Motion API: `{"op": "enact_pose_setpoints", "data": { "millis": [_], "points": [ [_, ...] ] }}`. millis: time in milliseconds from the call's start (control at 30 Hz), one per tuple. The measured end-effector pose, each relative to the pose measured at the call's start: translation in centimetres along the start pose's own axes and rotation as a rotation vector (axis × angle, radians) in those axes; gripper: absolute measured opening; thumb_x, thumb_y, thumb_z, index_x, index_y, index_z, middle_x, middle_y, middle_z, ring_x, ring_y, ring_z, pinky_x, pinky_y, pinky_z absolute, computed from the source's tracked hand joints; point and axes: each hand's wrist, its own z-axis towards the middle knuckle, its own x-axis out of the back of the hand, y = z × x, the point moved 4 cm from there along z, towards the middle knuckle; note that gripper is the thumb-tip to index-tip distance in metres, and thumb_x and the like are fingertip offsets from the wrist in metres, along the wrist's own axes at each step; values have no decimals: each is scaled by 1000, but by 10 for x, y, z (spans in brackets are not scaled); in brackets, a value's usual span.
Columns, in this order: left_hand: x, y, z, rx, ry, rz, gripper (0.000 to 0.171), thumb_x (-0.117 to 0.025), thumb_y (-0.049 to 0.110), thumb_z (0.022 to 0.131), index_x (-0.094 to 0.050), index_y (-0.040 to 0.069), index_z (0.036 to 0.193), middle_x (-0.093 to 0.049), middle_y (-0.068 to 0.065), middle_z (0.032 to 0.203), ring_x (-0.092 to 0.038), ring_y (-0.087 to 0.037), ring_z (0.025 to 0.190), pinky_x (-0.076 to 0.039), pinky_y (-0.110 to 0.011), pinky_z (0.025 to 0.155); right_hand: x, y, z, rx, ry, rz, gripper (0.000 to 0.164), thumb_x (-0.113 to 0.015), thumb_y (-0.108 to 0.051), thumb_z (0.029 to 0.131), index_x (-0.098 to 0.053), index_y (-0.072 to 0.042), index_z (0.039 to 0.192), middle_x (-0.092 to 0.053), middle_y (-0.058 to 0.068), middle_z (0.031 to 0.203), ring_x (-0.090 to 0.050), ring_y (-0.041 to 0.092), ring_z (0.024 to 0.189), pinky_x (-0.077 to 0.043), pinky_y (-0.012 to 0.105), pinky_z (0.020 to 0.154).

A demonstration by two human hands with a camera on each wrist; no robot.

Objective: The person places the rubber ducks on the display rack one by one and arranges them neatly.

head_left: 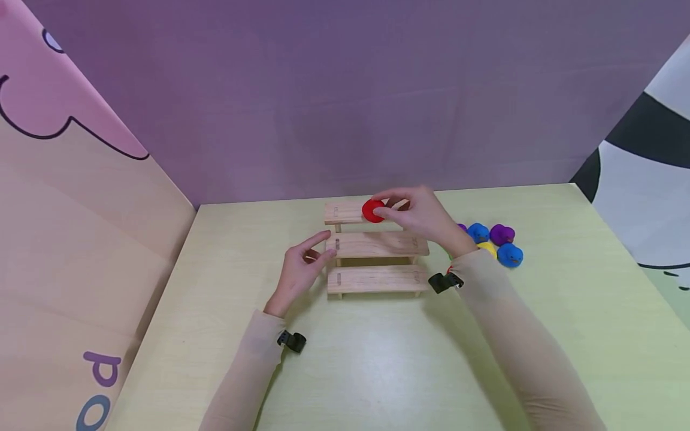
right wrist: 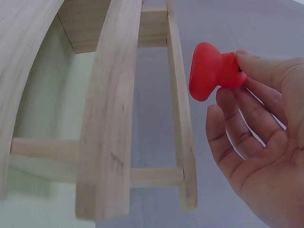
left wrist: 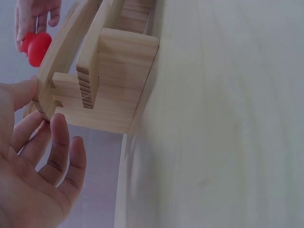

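Observation:
A three-step wooden stand [head_left: 377, 279] sits on the table. My left hand [head_left: 302, 266] is at its left side; in the left wrist view the thumb and fingers [left wrist: 28, 130] pinch the end of one board [left wrist: 59, 52]. With thumb and fingertips, my right hand [head_left: 423, 212] holds a red rubber duck [head_left: 372, 211] by its head, over the top step at the back. The right wrist view shows the duck [right wrist: 204, 71] tipped sideways, its flat base turned toward the stand and apart from the board there.
Right of the stand, several rubber ducks cluster, among them a purple duck [head_left: 502, 234], a blue duck [head_left: 510, 255] and a yellow duck [head_left: 487, 248]; my right forearm partly hides the group. A purple backdrop [head_left: 350, 108] rises behind the table [head_left: 356, 359], with printed panels on both sides.

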Motion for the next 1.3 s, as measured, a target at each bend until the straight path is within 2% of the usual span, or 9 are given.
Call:
{"op": "enact_pose_setpoints", "data": {
  "millis": [133, 267, 533, 833, 1300],
  "points": [
    [-1, 0, 0, 3, 2, 1, 43, -77, 25, 100, -71, 20, 142, -73, -6, 135, -64, -17, 87, -51, -22, 66, -5, -2, 5, -8, -7, 1, 30, -79, -24, 98, -80, -17, 127, -78, 8, 109, -71, 26, 100, -62, 42, 89],
    [-1, 1, 0, 3, 3, 12, 43, -77, 25, 100, -70, 20, 143, -72, -5, 138, -64, -16, 87, -51, -22, 67, -9, -4, 11, -10, -27, -17, 31, -78, -26, 99, -78, -17, 129, -77, 9, 114, -71, 28, 103, -62, 45, 90],
    [-1, 0, 0, -1, -3, 21, 45, -77, 26, 100, -69, 17, 144, -71, -5, 140, -64, -16, 88, -51, -23, 67, -17, -16, 23, 41, -83, -65, 33, -75, -25, 101, -77, -13, 131, -78, 11, 116, -68, 27, 107, -62, 43, 88],
    [-1, -1, 1, -2, 0, 20, 44, -77, 27, 101, -70, 20, 143, -72, -4, 138, -65, -18, 87, -51, -24, 66, -26, -23, 33, 58, -133, -129, 32, -72, -22, 101, -76, -13, 132, -79, 10, 120, -70, 27, 108, -63, 42, 86],
    [-1, 0, 1, 4, -2, 19, 44, -77, 28, 101, -70, 21, 144, -72, -6, 137, -65, -17, 87, -53, -24, 68, -32, -24, 34, 39, -142, -80, 34, -71, -23, 102, -75, -11, 135, -78, 12, 121, -72, 29, 109, -63, 41, 86]
  ]
}}
